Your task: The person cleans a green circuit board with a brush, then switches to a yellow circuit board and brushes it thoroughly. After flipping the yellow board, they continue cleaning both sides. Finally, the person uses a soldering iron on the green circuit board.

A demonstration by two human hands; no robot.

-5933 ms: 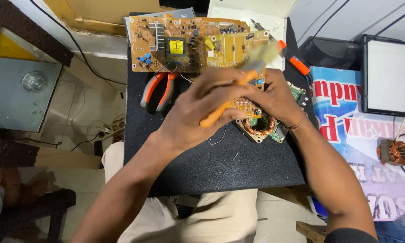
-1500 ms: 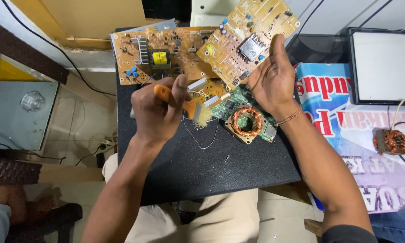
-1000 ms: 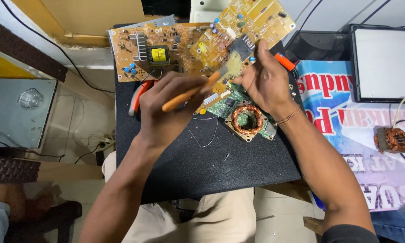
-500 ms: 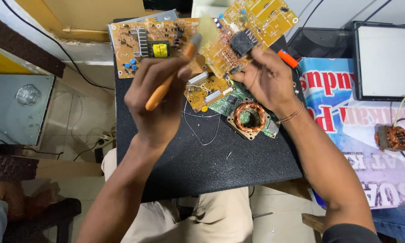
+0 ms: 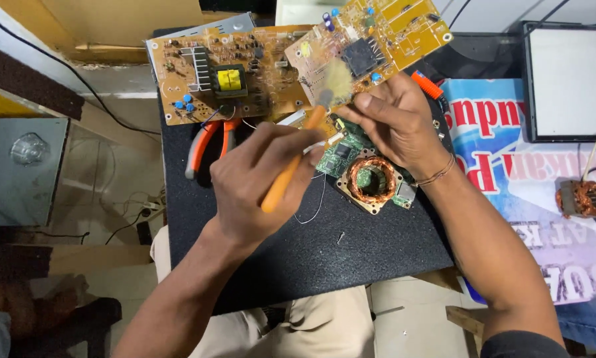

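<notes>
Our left hand (image 5: 261,182) grips an orange-handled brush (image 5: 291,162), soft bristles touching the tilted yellow circuit board (image 5: 377,40) our right hand (image 5: 394,119) grasps.

A large tan circuit board (image 5: 212,76) with a yellow transformer and a finned heat sink lay flat at the far edge of the black foam mat (image 5: 351,258) covering the counter. Just below it, orange-handled pliers (image 5: 202,146) rested on the mat. A small green board carrying a copper coil (image 5: 371,180) sat near the mat's middle, and a thin loose wire (image 5: 314,209) curled beside it. An orange-handled tool (image 5: 427,85) poked out near the mat's right edge. To the right lay a printed blue and red banner (image 5: 503,166), with a copper-wound motor part (image 5: 583,197) on it and a white panel (image 5: 573,83) above. A grey metal box (image 5: 19,169) stood to the left.
</notes>
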